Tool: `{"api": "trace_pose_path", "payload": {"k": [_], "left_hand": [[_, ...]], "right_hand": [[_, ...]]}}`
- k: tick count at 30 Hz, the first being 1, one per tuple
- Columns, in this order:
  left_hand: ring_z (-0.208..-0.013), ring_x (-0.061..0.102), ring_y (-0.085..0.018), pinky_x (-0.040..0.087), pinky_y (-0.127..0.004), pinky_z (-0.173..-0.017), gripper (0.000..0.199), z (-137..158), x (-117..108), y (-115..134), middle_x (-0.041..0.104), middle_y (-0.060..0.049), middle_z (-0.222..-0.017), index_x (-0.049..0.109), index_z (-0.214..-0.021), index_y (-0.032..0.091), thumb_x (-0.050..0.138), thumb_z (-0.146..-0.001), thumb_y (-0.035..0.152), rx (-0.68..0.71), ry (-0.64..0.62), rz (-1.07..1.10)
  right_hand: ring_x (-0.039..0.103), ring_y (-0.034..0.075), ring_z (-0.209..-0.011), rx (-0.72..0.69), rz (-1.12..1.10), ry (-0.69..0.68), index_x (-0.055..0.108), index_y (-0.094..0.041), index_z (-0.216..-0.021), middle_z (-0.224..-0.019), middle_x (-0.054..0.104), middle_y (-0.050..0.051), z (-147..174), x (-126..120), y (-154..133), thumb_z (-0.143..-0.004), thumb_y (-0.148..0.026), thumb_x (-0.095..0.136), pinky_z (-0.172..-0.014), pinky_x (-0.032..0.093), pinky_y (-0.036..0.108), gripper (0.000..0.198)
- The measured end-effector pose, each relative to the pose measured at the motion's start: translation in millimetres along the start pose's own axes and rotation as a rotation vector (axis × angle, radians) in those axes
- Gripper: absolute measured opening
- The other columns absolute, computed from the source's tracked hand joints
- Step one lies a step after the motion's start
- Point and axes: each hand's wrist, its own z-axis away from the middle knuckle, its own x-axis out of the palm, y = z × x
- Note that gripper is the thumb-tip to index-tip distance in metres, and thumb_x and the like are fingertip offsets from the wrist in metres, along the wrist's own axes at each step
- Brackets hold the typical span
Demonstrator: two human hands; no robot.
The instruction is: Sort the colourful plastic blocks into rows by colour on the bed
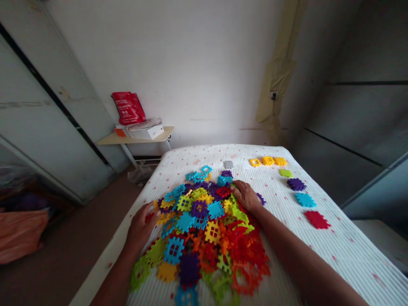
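Observation:
A heap of interlocking plastic building tiles [186,222] in blue, purple, yellow, green, orange and red lies on a white covered surface [318,259]. At the heap's left edge is my left hand [142,224], thumb and fingers apart, with a small red tile [149,216] showing between them; a firm hold on it is not visible. My right hand [246,195] rests against the heap's upper right side, fingers stretched over the tiles beside a red tile [223,192] and green ones [239,212]. Its fingertips are partly hard to make out.
Along the right side lie yellow tiles [268,161], a green tile [286,173], purple tiles [296,184], a blue tile [305,199] and a red tile [317,219]. A grey tile [228,164] lies farther back. A small table [111,138] holds a red bag [128,108] and white box [147,131].

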Motion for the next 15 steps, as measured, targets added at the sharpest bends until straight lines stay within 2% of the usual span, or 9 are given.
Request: {"api": "trace_pose_path", "payload": {"k": [3,8,15], "left_hand": [[-0.119,0.048,-0.023,0.038,-0.037,-0.102,0.055,2.2,6.7,9.7,0.053,-0.009,-0.127,0.048,-0.124,0.019,0.040,-0.079,0.049,-0.015,-0.012,0.094],[-0.120,0.047,-0.022,0.035,-0.038,-0.104,0.054,3.1,13.1,15.9,0.050,-0.008,-0.131,0.045,-0.127,0.021,0.043,-0.078,0.043,0.076,-0.080,0.130],[-0.111,0.054,-0.023,0.040,-0.037,-0.100,0.053,4.2,18.3,13.9,0.058,-0.007,-0.121,0.055,-0.116,0.019,0.043,-0.077,0.053,0.055,-0.045,0.148]], "right_hand": [[0.053,0.022,-0.105,0.077,0.044,0.038,0.056,-0.019,-0.114,-0.115,0.060,0.009,4.3,8.5,-11.4,-0.093,-0.044,0.032,-0.091,0.040,0.035,0.041],[0.052,0.022,-0.107,0.118,0.082,0.071,0.055,-0.018,-0.114,-0.115,0.060,0.009,12.3,16.2,-27.0,-0.094,-0.041,0.033,-0.093,0.037,0.036,0.038],[0.050,0.023,-0.109,0.227,0.055,0.080,0.054,-0.018,-0.117,-0.120,0.056,0.010,20.5,17.5,-50.0,-0.093,-0.041,0.036,-0.090,0.038,0.035,0.038]]}}
